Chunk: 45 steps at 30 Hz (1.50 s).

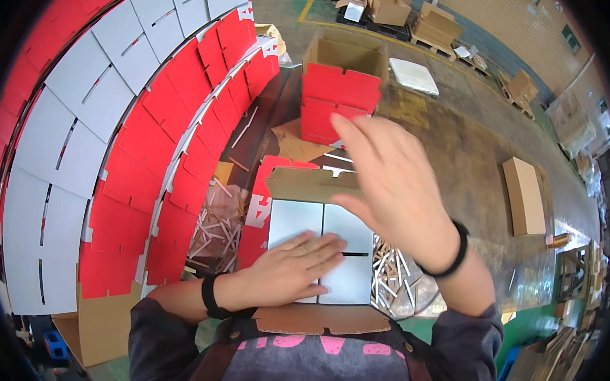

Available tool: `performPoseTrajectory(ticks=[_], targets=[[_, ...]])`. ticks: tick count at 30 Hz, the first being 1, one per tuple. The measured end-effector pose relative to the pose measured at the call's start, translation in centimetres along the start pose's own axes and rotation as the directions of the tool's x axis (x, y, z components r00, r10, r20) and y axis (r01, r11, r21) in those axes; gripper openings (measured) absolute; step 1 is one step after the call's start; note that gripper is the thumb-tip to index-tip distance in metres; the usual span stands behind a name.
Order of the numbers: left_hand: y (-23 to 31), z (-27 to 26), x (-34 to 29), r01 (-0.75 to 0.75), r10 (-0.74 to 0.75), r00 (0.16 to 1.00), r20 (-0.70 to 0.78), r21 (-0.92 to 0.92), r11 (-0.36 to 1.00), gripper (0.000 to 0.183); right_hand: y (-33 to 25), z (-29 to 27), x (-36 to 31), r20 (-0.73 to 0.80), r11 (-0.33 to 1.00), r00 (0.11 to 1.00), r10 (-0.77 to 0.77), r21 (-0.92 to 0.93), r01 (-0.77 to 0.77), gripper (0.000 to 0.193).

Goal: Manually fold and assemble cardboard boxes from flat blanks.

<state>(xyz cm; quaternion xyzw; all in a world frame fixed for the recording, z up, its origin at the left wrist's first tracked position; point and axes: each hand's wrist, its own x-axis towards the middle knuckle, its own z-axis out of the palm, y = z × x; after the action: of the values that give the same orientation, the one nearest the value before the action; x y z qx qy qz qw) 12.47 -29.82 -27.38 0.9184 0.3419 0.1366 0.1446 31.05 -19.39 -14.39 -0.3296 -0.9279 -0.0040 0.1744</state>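
An open cardboard carton stands close in front of me, its far flap and near flap folded outward. Several white boxes fill it side by side, with narrow seams and a dark slot between them. My left hand lies flat on the white tops, fingers stretched toward the right, holding nothing. Over the carton's far right corner hovers my right hand, somewhat blurred, its fingers extended and apart from the thumb. It hides that corner and part of the far flap.
Red and white cartons are stacked in a long wall on the left. Beyond my carton stands an open red carton. Loose white strips lie on both sides. A brown box rests at the right; loaded pallets stand far back.
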Motion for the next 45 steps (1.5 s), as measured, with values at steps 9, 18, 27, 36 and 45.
performPoseTrajectory(ticks=[9, 18, 27, 36, 45], targets=[[-0.6, 1.1, 0.4, -0.272, 0.281, 0.960, -0.008, -0.277, 0.921, 0.032, -1.2, 5.8, -3.0, 0.050, 0.990, 0.989, -0.138, 0.019, 0.137, 0.069], [-1.4, 2.1, -0.4, -0.394, 0.417, 0.909, 0.010, -0.306, 0.867, 0.030, -1.6, 10.5, -8.4, 0.255, 0.974, 0.941, -0.222, 0.096, 0.204, 0.061], [2.2, -7.0, -5.2, 0.135, -0.249, 0.968, -0.004, -0.830, 0.541, 0.016, -2.4, 0.1, -13.7, 0.390, 0.415, 0.920, 0.024, 0.834, -0.364, 0.043], [0.8, -7.6, -3.9, 0.067, -0.148, 0.968, -0.201, -0.361, 0.930, 0.028, -0.5, 2.6, -14.7, 0.172, 0.579, 0.980, 0.099, 0.791, -0.197, 0.038], [-2.6, 2.9, -2.5, 0.184, -0.691, 0.693, -0.204, -0.877, 0.443, 0.056, -2.0, 11.8, -16.9, 0.346, -0.137, 0.587, 0.732, 0.919, -0.370, 0.036]])
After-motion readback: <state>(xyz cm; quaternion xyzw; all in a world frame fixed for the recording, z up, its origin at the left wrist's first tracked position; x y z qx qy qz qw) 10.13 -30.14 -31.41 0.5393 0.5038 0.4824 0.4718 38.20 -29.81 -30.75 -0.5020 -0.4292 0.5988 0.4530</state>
